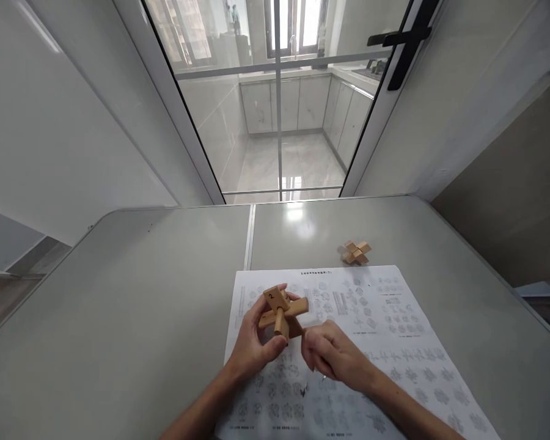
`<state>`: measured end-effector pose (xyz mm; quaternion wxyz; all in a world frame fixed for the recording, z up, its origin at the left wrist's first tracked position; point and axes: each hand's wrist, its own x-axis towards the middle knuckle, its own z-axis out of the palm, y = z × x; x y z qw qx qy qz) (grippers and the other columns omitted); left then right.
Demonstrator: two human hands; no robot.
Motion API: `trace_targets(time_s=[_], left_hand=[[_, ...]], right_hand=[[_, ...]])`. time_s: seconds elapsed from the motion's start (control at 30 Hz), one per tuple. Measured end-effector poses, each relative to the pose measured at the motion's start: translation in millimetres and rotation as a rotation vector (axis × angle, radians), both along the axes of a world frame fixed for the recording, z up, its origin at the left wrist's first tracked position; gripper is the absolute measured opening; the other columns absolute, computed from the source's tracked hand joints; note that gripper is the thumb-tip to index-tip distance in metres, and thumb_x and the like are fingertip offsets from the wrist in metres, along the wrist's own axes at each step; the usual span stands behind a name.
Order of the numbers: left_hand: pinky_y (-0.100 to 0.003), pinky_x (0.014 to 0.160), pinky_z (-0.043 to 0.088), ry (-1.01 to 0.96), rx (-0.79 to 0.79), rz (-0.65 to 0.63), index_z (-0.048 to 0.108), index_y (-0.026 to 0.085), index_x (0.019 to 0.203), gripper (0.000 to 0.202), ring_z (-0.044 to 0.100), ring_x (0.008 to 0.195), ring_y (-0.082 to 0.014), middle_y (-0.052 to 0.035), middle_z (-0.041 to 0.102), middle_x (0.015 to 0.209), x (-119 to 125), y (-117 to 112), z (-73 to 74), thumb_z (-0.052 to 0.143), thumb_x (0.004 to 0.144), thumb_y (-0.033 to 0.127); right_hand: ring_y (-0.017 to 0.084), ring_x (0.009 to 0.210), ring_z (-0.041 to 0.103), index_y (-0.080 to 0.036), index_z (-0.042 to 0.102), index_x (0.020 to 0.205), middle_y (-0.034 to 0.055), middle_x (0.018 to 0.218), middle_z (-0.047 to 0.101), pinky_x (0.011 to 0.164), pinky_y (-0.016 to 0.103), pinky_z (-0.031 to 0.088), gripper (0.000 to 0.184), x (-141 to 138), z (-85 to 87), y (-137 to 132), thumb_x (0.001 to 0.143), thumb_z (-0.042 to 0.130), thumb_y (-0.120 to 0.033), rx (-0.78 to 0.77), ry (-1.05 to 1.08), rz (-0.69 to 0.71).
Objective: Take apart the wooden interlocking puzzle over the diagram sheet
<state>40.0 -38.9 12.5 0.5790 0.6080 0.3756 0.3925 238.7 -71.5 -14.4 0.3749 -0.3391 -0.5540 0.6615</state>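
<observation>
A wooden interlocking puzzle (282, 313) of crossed bars sits in my left hand (252, 342), its fingers behind the bars and its thumb along the lower end. One bar end bears a printed 2, and the bars point several ways. My right hand (332, 353) is curled closed just to the right, its knuckles at the puzzle's lower right bar and seeming to touch it. No piece shows inside its fingers. Beneath both hands lies a large printed sheet (348, 339) with rows of small puzzle drawings.
A second wooden puzzle (356, 252), star-shaped and assembled, lies beyond the sheet's top edge. Everything rests on a grey table (165, 293) with a metal seam (250, 235). Past the far edge stands a glass door (279, 122) with a black handle (407, 40).
</observation>
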Motion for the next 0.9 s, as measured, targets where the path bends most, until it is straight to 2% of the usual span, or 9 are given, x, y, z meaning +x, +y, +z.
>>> trace_targets(time_s=[0.1,0.23,0.37,0.6,0.77,0.9], left_hand=[[-0.045,0.103,0.052,0.063,0.074,0.022,0.051,0.021,0.144,0.087,0.064,0.119,-0.034,-0.0156,0.064,0.135,-0.4,0.7,-3.9,0.071,0.078,0.074],[-0.046,0.106,0.05,0.123,0.194,-0.052,0.048,0.023,0.149,0.086,0.065,0.118,-0.0328,-0.0146,0.064,0.135,-0.4,0.0,-9.4,0.079,0.076,0.057],[-0.048,0.109,0.049,0.168,0.259,-0.099,0.046,0.025,0.151,0.09,0.066,0.119,-0.0334,-0.0138,0.065,0.135,-0.2,-1.1,-11.7,0.082,0.072,0.045],[-0.044,0.106,0.051,0.224,0.341,-0.093,0.043,0.027,0.152,0.094,0.066,0.116,-0.0294,-0.0118,0.064,0.135,-3.9,3.0,-8.9,0.084,0.068,0.032],[-0.043,0.103,0.054,0.341,0.37,-0.099,0.04,0.028,0.153,0.096,0.065,0.115,-0.0283,-0.0125,0.062,0.14,-10.0,6.6,-5.2,0.081,0.066,0.027],[-0.042,0.1,0.055,0.431,0.388,-0.101,0.041,0.028,0.149,0.091,0.065,0.114,-0.0286,-0.0126,0.061,0.139,-12.4,9.2,-2.1,0.079,0.066,0.026]], right_hand=[[0.008,0.033,0.024,-0.019,0.058,0.059,-0.0067,0.033,0.036,0.045,0.024,0.031,0.066,2.3,-4.8,1.6,0.104,0.038,-0.062,-0.109,0.129,-0.057],[0.007,0.028,0.022,-0.02,0.055,0.053,-0.0061,0.031,0.033,0.038,0.023,0.025,0.072,2.8,-9.9,3.2,0.103,0.034,-0.067,-0.243,0.234,-0.096],[0.007,0.026,0.021,-0.022,0.05,0.048,-0.0067,0.03,0.031,0.033,0.023,0.022,0.068,1.1,-7.3,5.1,0.099,0.045,-0.066,-0.319,0.24,-0.095],[0.006,0.028,0.026,-0.02,0.051,0.057,-0.0077,0.033,0.037,0.034,0.021,0.026,0.057,2.2,-8.9,6.6,0.1,0.053,-0.058,-0.3,0.198,-0.154],[0.009,0.027,0.037,-0.02,0.055,0.071,-0.0076,0.038,0.046,0.032,0.02,0.03,0.051,4.5,-4.5,7.7,0.101,0.051,-0.06,-0.259,0.101,-0.149],[0.009,0.028,0.042,-0.019,0.056,0.078,-0.0084,0.041,0.047,0.032,0.02,0.034,0.049,2.4,0.3,8.5,0.102,0.048,-0.062,-0.242,0.026,-0.167]])
